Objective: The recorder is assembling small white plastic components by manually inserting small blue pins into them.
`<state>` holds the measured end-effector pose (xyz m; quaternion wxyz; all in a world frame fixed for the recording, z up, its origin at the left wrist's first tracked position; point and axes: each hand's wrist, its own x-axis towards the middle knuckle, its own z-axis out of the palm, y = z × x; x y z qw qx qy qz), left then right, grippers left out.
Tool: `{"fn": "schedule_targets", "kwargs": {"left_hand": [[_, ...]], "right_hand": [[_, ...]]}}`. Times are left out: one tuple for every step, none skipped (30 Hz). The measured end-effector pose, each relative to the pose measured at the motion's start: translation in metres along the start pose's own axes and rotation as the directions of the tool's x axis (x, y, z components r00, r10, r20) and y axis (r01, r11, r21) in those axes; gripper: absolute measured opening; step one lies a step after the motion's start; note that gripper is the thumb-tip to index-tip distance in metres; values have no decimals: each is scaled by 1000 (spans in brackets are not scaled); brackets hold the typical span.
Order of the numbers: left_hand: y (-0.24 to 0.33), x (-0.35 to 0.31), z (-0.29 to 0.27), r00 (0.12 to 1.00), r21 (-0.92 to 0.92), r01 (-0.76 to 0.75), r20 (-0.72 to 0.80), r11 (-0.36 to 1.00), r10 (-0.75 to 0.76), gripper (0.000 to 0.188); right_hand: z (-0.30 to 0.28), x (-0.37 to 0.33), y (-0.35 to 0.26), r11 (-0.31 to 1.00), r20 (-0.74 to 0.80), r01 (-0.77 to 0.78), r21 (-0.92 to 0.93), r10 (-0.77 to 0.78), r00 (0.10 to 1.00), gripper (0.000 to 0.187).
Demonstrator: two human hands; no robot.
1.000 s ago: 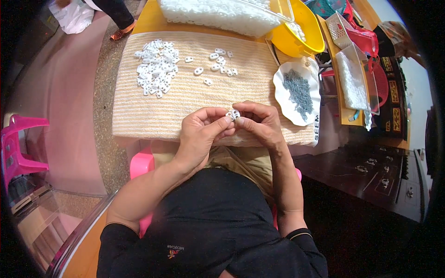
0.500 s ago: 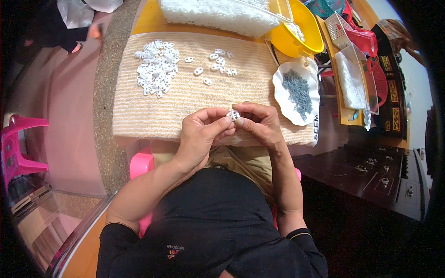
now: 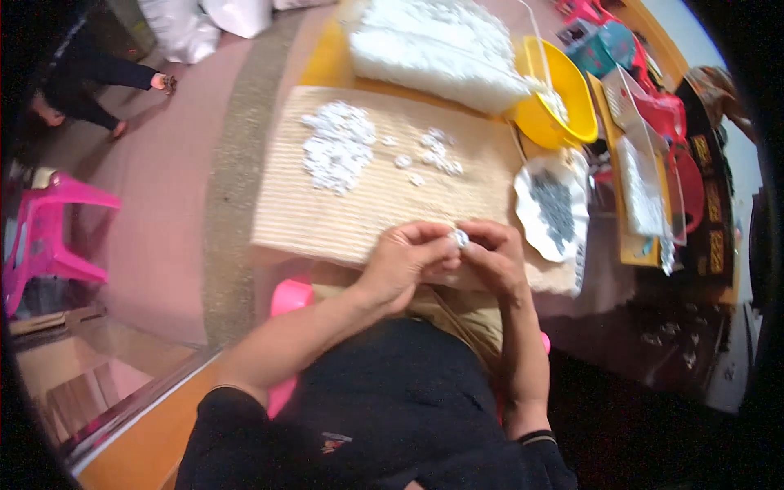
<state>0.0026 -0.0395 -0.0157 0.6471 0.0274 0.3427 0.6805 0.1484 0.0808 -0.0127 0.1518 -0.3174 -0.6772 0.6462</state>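
Observation:
Over the near edge of the striped towel (image 3: 327, 220), my left hand (image 3: 404, 265) and my right hand (image 3: 500, 257) meet. Thumbs and fingertips of both pinch one small white plastic piece (image 3: 461, 239) with dark spots on it; its details are blurred. A dense pile of small white plastic pieces (image 3: 336, 151) lies at the towel's far left. Several more loose white pieces (image 3: 441, 153) are scattered right of the pile. To the right of my hands, a white wavy-edged plate (image 3: 531, 231) holds a heap of small dark grey parts (image 3: 555, 208).
Behind the towel stands a clear bin full of white pieces (image 3: 441, 57), beside a yellow basin (image 3: 576, 102). Another clear bin of white pieces (image 3: 641, 184) sits on a side bench. A pink stool (image 3: 61, 229), white sacks (image 3: 184, 33) and another person's legs (image 3: 106, 73) are at left.
The whole view has shifted and turned, so the towel and hands appear lower and farther right. Both hands keep their pinch on the white piece. More of the other person's legs shows.

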Motion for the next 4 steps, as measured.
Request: {"fn": "schedule_targets", "kwargs": {"left_hand": [[0,0,0,1000,-4,16,13,1000,-16,14],[-1,1,-1,999,-9,33,25,999,-33,15],[-1,2,-5,995,-31,33,99,999,-29,17],[13,-1,-9,997,-5,-5,82,1000,5,17]], "right_hand": [[-6,2,2,1000,44,-13,3,13,999,33],[-11,3,8,1000,88,-26,3,26,996,33],[-6,-1,24,947,27,59,316,-71,997,34],[5,13,22,937,52,82,338,-106,993,34]]}}
